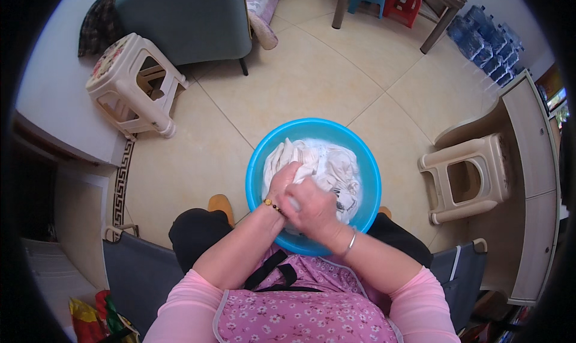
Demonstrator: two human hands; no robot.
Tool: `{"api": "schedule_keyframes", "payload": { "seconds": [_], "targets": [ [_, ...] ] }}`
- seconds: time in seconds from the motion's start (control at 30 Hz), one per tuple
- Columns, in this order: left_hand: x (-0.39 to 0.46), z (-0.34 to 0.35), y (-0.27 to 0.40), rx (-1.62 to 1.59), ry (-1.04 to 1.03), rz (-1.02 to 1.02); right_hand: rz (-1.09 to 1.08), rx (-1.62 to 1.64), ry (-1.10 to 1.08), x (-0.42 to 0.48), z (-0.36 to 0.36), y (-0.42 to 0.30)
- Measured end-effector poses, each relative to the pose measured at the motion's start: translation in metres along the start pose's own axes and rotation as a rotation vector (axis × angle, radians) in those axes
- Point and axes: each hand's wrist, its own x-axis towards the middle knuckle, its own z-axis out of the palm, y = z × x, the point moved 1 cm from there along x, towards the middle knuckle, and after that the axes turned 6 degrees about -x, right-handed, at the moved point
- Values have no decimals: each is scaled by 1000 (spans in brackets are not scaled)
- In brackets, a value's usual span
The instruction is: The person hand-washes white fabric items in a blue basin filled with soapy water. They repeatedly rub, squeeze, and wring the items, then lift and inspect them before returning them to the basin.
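A round blue plastic basin (370, 163) stands between my knees, with wet white cloth (343, 163) and whitish suds inside. Dark print shows on the cloth's right part. My left hand (285, 181), with a beaded bracelet at the wrist, grips a bunched fold of the cloth at the basin's left side. Close against it, my right hand (312, 205), with a silver bangle, is curled with a small whitish thing showing between its fingers; whether that is cloth or something else I cannot tell.
A beige plastic stool (164, 95) stands at the left near a grey-green sofa (189, 23). Another stool (477, 176) is at the right, beside a wooden desk (531, 163). Wrapped water bottles (486, 46) are stacked at the back right, past a table leg (438, 30).
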Motion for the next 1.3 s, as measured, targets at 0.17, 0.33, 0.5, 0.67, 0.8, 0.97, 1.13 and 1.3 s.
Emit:
{"api": "schedule_keyframes", "payload": {
  "seconds": [0.17, 0.33, 0.5, 0.67, 0.8, 0.97, 1.13, 1.3],
  "targets": [
    [4, -14, -2, 32, -430, -98, 294, -27, 74, 27, 7, 73],
    [-16, 31, 6, -154, -70, -5, 443, 168, 21, 26, 8, 75],
    [5, -2, -2, -76, -33, -36, 56, 131, 78, 15, -1, 15],
    [-2, 7, 11, 77, 23, -44, -84, -35, 56, -3, 3, 1],
    [8, -11, -10, -132, -217, -141, 193, -154, 7, 22, 9, 53],
    [-15, 38, 21, 358, -155, 311, 478, 353, -276, 33, -11, 86],
    [-21, 49, 22, 317, -425, 305, 215, 500, -84, 27, -31, 50],
    [-23, 42, -5, 904, -471, 334, 596, 1136, -20, 52, -45, 72]
  ]
}}
